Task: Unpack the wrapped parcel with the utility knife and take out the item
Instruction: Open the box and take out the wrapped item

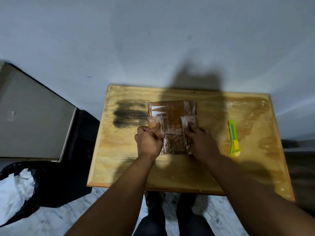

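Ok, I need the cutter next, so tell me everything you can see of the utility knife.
The utility knife is a slim snap-off cutter of lime-green plastic with a yellow slider. It lies flat on the wooden table, lengthwise away from the person, right of the parcel. Nothing touches it; both hands are on the parcel.

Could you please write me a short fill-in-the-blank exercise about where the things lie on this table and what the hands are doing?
1. The green and yellow utility knife lies on the wooden table to the ____ of the parcel.
2. The brown parcel in clear plastic wrap is gripped by ____ hands: the left hand and the right hand.
3. The utility knife is held by ____ hand.
4. On the floor left of the table lies a ____ plastic bag.

Missing words: right; both; neither; black
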Motion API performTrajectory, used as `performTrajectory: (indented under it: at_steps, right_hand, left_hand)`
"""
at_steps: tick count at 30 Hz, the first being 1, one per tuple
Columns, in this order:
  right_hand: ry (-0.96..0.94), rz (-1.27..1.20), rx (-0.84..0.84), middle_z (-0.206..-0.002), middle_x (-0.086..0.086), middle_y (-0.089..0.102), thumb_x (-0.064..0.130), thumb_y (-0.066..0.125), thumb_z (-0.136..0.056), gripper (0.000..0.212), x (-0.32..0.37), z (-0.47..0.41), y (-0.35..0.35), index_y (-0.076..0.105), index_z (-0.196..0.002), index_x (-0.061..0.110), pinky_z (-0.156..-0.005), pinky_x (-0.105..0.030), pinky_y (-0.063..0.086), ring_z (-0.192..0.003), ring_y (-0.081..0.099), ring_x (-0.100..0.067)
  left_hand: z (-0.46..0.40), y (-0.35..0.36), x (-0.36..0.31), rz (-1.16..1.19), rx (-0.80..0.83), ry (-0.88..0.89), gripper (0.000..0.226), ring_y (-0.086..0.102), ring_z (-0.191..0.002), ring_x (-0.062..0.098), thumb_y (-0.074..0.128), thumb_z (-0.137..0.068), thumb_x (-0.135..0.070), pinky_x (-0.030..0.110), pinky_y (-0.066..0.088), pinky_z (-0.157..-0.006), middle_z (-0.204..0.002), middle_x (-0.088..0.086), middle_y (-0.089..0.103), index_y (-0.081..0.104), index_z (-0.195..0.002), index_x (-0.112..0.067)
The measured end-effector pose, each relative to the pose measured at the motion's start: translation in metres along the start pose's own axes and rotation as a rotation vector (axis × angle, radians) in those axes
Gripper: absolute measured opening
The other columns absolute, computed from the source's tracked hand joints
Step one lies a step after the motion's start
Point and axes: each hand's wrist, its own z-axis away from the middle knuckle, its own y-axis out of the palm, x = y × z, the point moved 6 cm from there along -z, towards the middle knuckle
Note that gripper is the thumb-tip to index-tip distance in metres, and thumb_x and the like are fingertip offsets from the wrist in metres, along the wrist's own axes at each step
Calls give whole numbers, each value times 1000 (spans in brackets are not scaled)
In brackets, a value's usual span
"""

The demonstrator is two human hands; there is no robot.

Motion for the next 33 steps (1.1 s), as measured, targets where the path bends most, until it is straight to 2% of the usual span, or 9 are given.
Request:
performTrajectory:
  at_steps: [2,4,9,13,17,21,26,30,33]
  right_hand:
    - [111,-161,-183,-153,-4,29,16,62,-88,55,-6,5,-1,50,-138,35,-109,-41,35,-132,34,-34]
    - [304,-415,-294,-142,-11,37,19,71,-83,54,-17,12,0,51,-133,27,-103,-39,40,-125,44,-32]
    - [492,-609,-207,-124,-5,62,35,80,-75,65,-34,14,3,44,-127,24,-87,-42,52,-109,60,-29]
    - [559,-686,-184,-128,-6,61,28,78,-79,62,-30,14,7,48,-132,18,-88,-35,48,-115,58,-27]
    - [608,-794,-183,-129,-7,61,24,78,-79,61,-29,23,9,51,-133,16,-92,-37,50,-114,58,-27]
    - [574,-947,-256,-115,-1,59,18,78,-78,57,-28,36,1,48,-127,20,-70,-31,52,-98,59,-21]
    - [571,-972,-436,-105,1,61,24,80,-77,50,-42,75,-12,54,-120,20,-74,-35,52,-91,61,-21]
    - [631,-996,-550,-104,-2,65,30,78,-79,48,-68,122,-21,55,-120,22,-76,-46,56,-89,66,-25]
    - [679,-1002,-667,-101,-4,69,31,78,-79,45,-96,162,-36,59,-119,22,-76,-46,57,-86,67,-23]
  left_hand:
    - [-1,-3,2,3,-34,-84,60,45,-118,32,78,-84,-29,33,39,-105,-124,7,42,52,-138,-28]
    - [-1,-6,5,-11,-64,-162,73,51,-119,36,85,-76,-36,42,44,-103,-131,13,47,45,-135,-17]
    - [-6,-4,14,-145,-41,-193,62,64,-102,31,80,-72,-57,44,56,-87,-115,7,64,56,-116,-20]
    - [-4,-5,14,-10,-68,-213,47,66,-92,27,86,-71,-50,35,54,-78,-99,3,69,57,-95,-20]
    - [2,-6,16,123,-66,-154,42,69,-82,25,87,-73,-43,35,57,-74,-90,2,74,68,-100,-16]
    - [3,-14,11,287,17,-85,42,67,-88,21,88,-74,-31,31,52,-80,-97,0,71,54,-99,-26]
    - [16,-6,-11,342,165,-47,60,68,-95,22,86,-72,-48,49,60,-80,-107,-3,67,50,-116,-28]
    - [40,12,-57,325,209,90,76,67,-95,20,82,-57,-66,48,62,-73,-112,-4,62,46,-117,-35]
    - [66,36,-98,275,240,203,58,65,-96,16,75,-59,-67,45,62,-76,-110,-7,61,52,-106,-40]
